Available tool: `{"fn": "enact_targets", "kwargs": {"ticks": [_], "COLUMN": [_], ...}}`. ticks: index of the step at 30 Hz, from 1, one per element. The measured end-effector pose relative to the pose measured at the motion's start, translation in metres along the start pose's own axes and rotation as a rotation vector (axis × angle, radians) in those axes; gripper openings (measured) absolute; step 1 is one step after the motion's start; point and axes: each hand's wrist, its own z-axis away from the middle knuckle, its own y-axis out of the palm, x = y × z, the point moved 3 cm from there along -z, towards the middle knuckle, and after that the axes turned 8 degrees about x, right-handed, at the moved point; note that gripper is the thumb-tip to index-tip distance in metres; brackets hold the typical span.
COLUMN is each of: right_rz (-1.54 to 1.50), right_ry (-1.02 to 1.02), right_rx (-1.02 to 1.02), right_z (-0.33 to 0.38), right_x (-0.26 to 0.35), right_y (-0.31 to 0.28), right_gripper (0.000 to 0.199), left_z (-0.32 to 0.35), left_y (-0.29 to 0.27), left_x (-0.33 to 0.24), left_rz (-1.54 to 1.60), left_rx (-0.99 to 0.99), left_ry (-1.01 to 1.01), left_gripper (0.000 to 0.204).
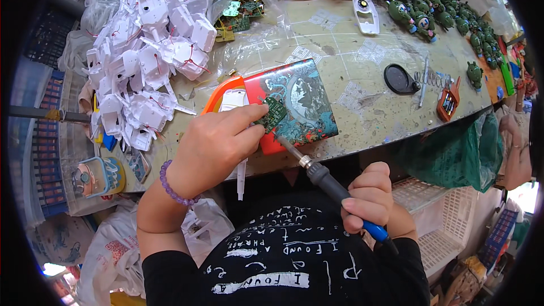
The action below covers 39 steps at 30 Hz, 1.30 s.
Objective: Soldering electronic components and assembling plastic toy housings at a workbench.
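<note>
My left hand (215, 143), with a purple bead bracelet at the wrist, pinches a small green circuit board (276, 114) by its edge. The board is held over a red and teal patterned box (317, 93). Wrapped round the handle of a soldering iron (327, 183) is my right hand (369, 197). The iron's tip points up and left, close to the board's lower edge; whether it touches I cannot tell. A white plastic housing (233, 100) lies partly under my left hand, beside an orange curved piece (220, 92).
White plastic housings with red wires (150, 62) are heaped at left. Near them a clear bag (272, 8) holds circuit boards. Green figurines (425, 8) fill the far right. A black oval holder (399, 79) and a coil-spring stand (435, 81) sit at right.
</note>
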Motion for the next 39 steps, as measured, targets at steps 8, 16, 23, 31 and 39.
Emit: {"fn": "enact_targets", "kwargs": {"ticks": [8,16,23,31,39], "right_rz": [0.024,0.026,0.018,0.043,0.06], "right_ry": [-0.007,0.014,0.016,0.004,-0.032], "right_rx": [0.063,0.093,0.091,0.12,0.124], "right_z": [-0.0041,-0.0047,-0.0033,-0.0067,-0.0081], "right_x": [0.0017,0.004,0.003,0.0043,0.0053], "right_y": [0.0036,0.0047,0.0066,0.0055,0.0067], "right_gripper": [0.023,0.023,0.023,0.023,0.024], "left_z": [0.0009,0.0032,0.0031,0.0042,0.0059], "left_y": [-0.0008,0.001,0.0003,0.0019,0.0029], "left_x": [0.0022,0.0019,0.0006,0.0033,0.0047], "left_rz": [0.05,0.04,0.012,0.024,0.033], "left_rx": [-0.026,-0.013,-0.02,-0.022,-0.033], "left_ry": [0.015,0.011,0.031,0.038,0.032], "left_gripper": [0.018,0.009,0.008,0.009,0.011]}}
